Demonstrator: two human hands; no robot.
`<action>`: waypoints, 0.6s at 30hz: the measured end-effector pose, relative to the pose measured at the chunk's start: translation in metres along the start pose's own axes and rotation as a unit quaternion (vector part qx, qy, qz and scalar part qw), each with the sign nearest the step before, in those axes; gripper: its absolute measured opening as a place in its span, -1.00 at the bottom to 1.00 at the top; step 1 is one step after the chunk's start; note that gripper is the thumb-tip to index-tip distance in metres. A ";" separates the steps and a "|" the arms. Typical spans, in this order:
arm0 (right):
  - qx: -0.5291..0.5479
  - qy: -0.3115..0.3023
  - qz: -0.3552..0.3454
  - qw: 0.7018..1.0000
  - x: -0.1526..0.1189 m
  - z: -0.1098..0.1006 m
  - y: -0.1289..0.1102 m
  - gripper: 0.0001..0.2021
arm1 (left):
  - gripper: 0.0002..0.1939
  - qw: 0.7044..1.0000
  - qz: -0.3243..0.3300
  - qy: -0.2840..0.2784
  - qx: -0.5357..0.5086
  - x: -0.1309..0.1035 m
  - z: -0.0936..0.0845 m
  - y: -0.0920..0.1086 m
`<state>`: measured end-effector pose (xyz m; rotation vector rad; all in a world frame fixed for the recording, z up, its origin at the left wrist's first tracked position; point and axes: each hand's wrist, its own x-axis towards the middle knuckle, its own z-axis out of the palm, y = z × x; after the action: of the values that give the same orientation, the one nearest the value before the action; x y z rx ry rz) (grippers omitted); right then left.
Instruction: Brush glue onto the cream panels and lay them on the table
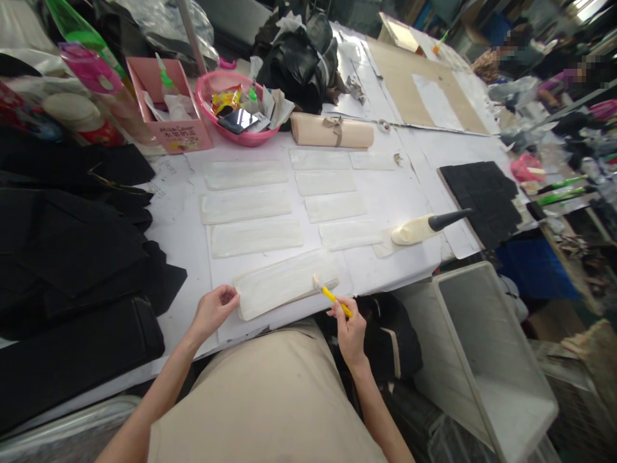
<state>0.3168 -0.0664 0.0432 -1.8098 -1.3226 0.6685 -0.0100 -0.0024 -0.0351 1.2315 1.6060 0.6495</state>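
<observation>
My right hand is closed around the yellow handle of a small brush. The brush head rests at the right end of a whitish rectangular strip by the table's near edge. At that strip's left end, my left hand pinches the edge between thumb and fingers. Beyond it lie similar strips in two columns, a left one and a right one, their surfaces slightly glossy. To the right, a cream-coloured bottle with a long dark nozzle lies on its side.
Black material is heaped along the left side. At the back stand a pink box, a pink basin and a tied beige roll. A black stack lies right. A pale bin stands beside the table; people work farther off.
</observation>
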 end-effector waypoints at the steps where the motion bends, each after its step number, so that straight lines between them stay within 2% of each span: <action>1: 0.019 0.004 0.014 1.000 -0.001 -0.002 -0.001 -0.77 | -0.72 1.000 -0.001 0.000 -0.002 0.000 0.000 0.000; 5: 0.033 0.108 0.034 0.993 0.013 -0.010 0.003 -0.75 | -0.72 1.000 0.002 -0.005 0.001 0.000 -0.002 0.000; 7: -0.004 0.123 0.021 0.992 0.018 -0.009 0.006 -0.75 | -0.72 1.000 0.004 -0.007 0.003 0.001 -0.002 -0.001; 11: -0.045 0.078 0.022 0.996 0.008 0.005 -0.002 -0.76 | -0.72 1.000 0.006 -0.014 0.006 0.002 -0.003 -0.003; 16: 0.097 -0.022 0.071 0.992 -0.009 0.026 -0.019 -0.76 | -0.71 1.000 0.005 -0.015 -0.001 0.002 -0.004 0.001; 18: 0.117 -0.027 0.080 0.990 -0.005 0.024 -0.016 -0.75 | -0.70 1.000 0.002 -0.018 -0.003 0.002 -0.004 0.002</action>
<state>0.2880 -0.0615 0.0435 -1.7279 -1.0900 0.9263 -0.0125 0.0005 -0.0323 1.2355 1.5715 0.6321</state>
